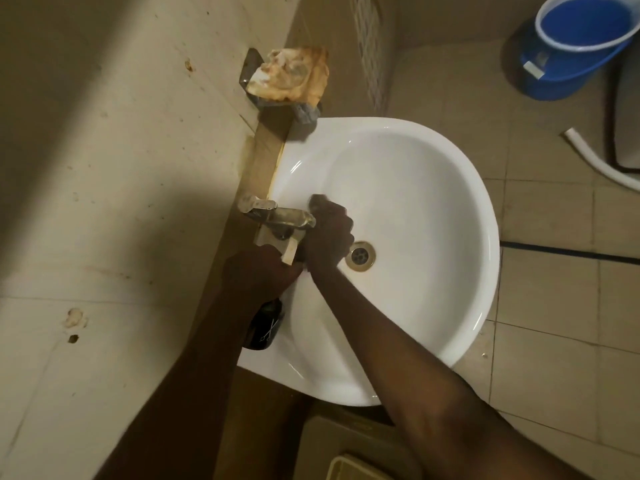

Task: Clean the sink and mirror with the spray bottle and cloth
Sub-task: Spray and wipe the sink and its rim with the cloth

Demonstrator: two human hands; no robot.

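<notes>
Bathroom corner, beige tiled wall on the left of the frame, tiled floor on the right. White sink [433,271] fills the centre, drain [360,255] just right of the hands. Tap [277,216] juts from the wall edge over the basin.

Right hand [327,235] sits at centre frame, under the tap spout, fingers curled round something dark and bunched [318,201], probably the cloth, pressed to the basin's back slope; too blurred to be sure. Forearm runs diagonally in from lower right, wrist bent down into the bowl. Judged: scrubbing the basin around the tap base.

Left hand [263,271] lies left of centre at the sink's rim below the tap; grip hidden, cannot tell whether it is closed or holding anything. It seems to brace there, or to keep the bottle near.

Dark bottle [265,327], likely the spray bottle, shows just below the left hand on the rim, partly covered by the forearm.

Stained rag [291,76] drapes a wall bracket, upper centre. Blue bucket [575,46], upper right. Mirror not in view.
</notes>
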